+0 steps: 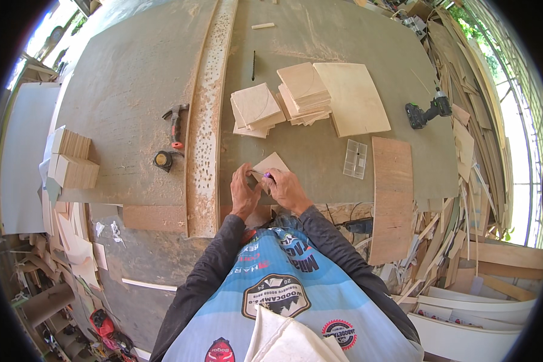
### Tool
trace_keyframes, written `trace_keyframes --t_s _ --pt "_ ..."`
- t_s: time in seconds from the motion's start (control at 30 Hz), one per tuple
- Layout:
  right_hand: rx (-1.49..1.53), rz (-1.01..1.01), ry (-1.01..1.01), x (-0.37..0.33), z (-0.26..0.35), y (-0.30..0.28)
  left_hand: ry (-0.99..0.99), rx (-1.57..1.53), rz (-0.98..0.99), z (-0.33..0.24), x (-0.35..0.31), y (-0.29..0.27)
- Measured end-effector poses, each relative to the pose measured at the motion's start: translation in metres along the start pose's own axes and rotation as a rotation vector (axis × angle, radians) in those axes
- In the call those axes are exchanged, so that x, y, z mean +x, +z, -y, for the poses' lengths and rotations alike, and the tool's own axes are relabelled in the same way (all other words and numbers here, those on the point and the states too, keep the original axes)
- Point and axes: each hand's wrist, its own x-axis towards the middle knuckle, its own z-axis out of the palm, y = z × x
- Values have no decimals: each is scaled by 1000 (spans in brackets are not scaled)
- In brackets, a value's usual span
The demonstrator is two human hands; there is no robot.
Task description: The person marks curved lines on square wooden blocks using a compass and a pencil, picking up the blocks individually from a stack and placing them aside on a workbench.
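Note:
At the near edge of the workbench (320,181), a small square plywood piece (274,162) lies partly under my hands. My right hand (289,192) is closed around a thin tool (269,175) with a purple end; its exact kind is too small to tell. A slim light shaft of it points toward my left fingers. My left hand (245,193) has its fingers curled at the left side of the piece, close to that shaft. Something dark shows between its thumb and fingers, mostly hidden.
Beyond my hands stand stacks of plywood squares (256,107) and a larger panel (351,99). A clear plastic case (355,159) and a cordless drill (428,111) lie right. Left of a dusty wooden strip (208,108) are a hammer (175,127), tape measure (163,160) and stacked blocks (72,160).

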Motion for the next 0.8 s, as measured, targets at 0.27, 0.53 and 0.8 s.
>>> trace_keyframes --t_s 0.27,0.53,0.8 --pt "-28 8 -7 -1 1 0 -8 27 -8 -4 -1 0" --pt "-22 24 5 -1 1 -1 4 37 -10 -3 0 0" --pt "-13 7 -18 0 0 0 -5 34 -10 -5 -1 0"
